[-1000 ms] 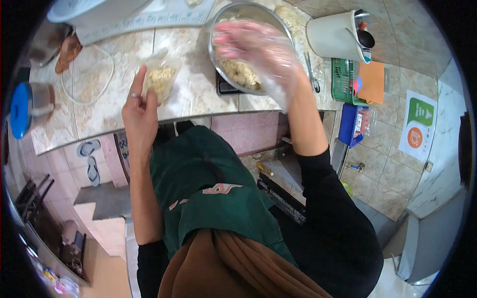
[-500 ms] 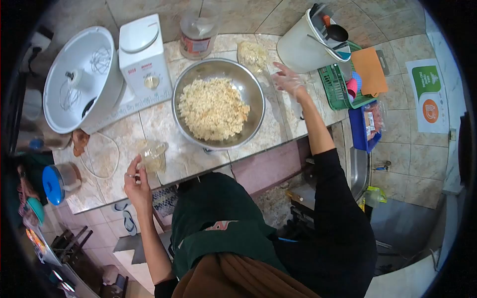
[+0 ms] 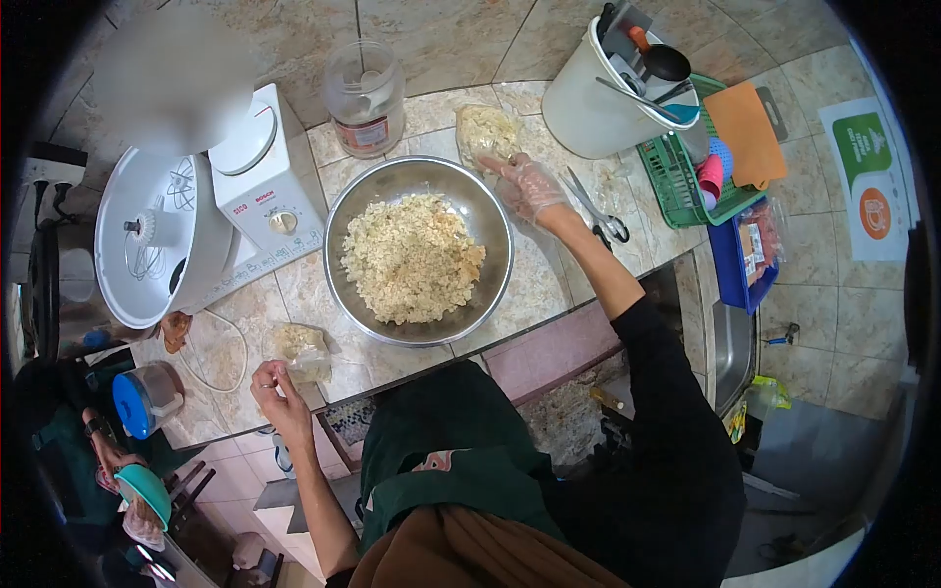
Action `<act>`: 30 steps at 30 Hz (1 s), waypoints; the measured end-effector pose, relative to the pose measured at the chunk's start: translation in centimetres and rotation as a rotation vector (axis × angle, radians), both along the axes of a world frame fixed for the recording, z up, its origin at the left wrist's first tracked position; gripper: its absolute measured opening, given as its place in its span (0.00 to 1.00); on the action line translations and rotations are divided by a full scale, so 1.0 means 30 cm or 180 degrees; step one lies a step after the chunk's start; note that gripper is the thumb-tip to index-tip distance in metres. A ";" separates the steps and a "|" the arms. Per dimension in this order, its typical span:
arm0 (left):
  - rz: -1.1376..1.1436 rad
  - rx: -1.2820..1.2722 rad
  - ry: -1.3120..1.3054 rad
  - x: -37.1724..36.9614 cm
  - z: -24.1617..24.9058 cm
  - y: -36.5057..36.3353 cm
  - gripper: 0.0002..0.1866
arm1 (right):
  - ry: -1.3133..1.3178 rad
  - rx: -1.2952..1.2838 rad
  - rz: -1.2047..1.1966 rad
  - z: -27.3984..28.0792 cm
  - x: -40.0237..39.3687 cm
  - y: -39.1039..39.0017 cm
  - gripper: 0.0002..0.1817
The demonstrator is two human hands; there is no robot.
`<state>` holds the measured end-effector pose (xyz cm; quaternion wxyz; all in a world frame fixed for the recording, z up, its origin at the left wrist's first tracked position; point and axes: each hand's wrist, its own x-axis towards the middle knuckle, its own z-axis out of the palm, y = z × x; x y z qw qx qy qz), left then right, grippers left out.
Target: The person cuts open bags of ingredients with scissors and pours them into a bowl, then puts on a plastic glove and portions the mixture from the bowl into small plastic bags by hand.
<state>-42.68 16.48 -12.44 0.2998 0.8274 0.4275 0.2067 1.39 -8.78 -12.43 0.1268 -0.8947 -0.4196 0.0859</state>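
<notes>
A steel bowl filled with crumbly, pale mixture stands on the tiled counter. My right hand, in a clear plastic glove, reaches past the bowl's right side with fingers stretched out. Its fingertips are at the lower edge of a clear bag of pale food. Scissors lie to the right of that hand. My bare left hand, wearing a ring, is at the counter's front edge with fingers curled together. Nothing shows in them. Just above it lies another small clear bag of pale food.
A white mixer with a whisk-filled bowl stands left. Behind are a clear jar and a utensil bucket. A green basket and blue tray sit right. A co-worker's gloved hand holds a turquoise bowl lower left.
My right hand has moved left to the far bag, uncovering the scissors. The left hand's fingers have come off the near bag and curled. The view has shifted, and the co-worker's turquoise bowl shows more.
</notes>
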 end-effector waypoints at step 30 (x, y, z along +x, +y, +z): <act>0.0505 -0.0120 -0.1050 0.080 0.051 -0.029 0.08 | 0.0902 0.1397 -0.0356 -0.053 0.656 -0.034 0.23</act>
